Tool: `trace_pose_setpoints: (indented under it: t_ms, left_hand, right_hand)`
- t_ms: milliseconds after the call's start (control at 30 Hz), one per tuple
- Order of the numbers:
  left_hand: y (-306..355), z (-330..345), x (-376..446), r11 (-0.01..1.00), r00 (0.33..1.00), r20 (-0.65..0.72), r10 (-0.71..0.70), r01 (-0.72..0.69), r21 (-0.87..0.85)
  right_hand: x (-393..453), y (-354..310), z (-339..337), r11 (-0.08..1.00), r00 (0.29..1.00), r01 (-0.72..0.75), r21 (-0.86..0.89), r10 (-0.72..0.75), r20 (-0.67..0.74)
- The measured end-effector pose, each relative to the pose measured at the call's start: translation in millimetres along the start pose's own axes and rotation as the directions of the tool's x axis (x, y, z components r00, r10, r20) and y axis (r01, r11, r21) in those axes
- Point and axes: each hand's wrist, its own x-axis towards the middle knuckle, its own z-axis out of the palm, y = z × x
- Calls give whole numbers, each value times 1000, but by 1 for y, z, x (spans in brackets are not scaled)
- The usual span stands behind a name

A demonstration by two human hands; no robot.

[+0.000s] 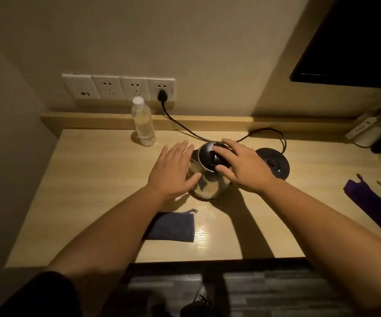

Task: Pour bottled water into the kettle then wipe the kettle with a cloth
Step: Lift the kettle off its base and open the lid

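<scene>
A shiny steel kettle (205, 187) with a black lid stands on the wooden desk (93, 179), off its base. My right hand (242, 167) lies over the lid and handle, fingers spread across the top. My left hand (173, 171) is flat against the kettle's left side, fingers apart, thumb touching the steel. A capped clear water bottle (143, 123) stands upright at the back left, apart from both hands. A folded dark blue cloth (173, 226) lies on the desk in front of the kettle, partly under my left forearm.
The black kettle base (276, 164) sits right of the kettle, its cord running to a wall socket (163, 92). A purple cloth (370, 203) lies at the right. A white remote (361, 128) and dark objects sit at the far right. The desk's front edge is near my body.
</scene>
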Motion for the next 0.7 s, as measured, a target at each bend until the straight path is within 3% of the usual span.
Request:
trace_pose_setpoints:
  t_ms: [367, 700]
  left_hand:
    - [5, 22, 6, 992, 999, -47, -8, 2, -129]
    - [5, 27, 6, 996, 997, -81, -10, 2, -93]
  right_hand:
    - [8, 1, 9, 1000, 998, 20, -18, -21, -63]
    - [10, 2, 8, 1000, 996, 18, 8, -17, -91]
